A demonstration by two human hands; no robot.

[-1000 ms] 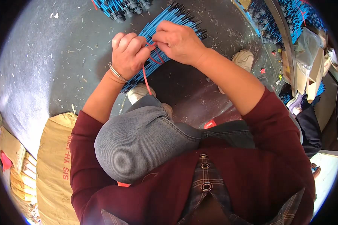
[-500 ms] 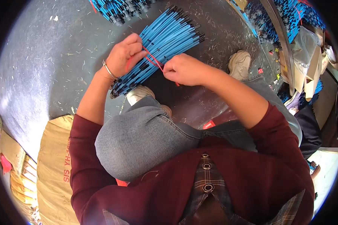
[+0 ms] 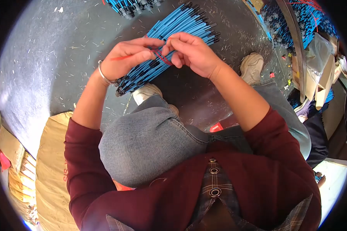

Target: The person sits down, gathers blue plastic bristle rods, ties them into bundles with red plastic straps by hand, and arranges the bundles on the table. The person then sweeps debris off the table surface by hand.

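Pinching the red tie point(image 3: 162, 58) around the bundle point(image 3: 181, 24), the left hand point(image 3: 128, 57) and right hand point(image 3: 192, 54) nearly meet, fingers closed on it; the bundle slants across the floor point(image 3: 79, 65) beside a shoe point(image 3: 146, 92)

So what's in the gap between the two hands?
Red string, lying across the blue sticks. You can see it in the head view.

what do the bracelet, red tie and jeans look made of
Bracelet: metal, polished, from its silvery glint. Red tie: probably plastic strip, from its thin, smooth look, though cord is possible. Jeans: likely denim, matte and faded, from the fine ribbed surface and seams.
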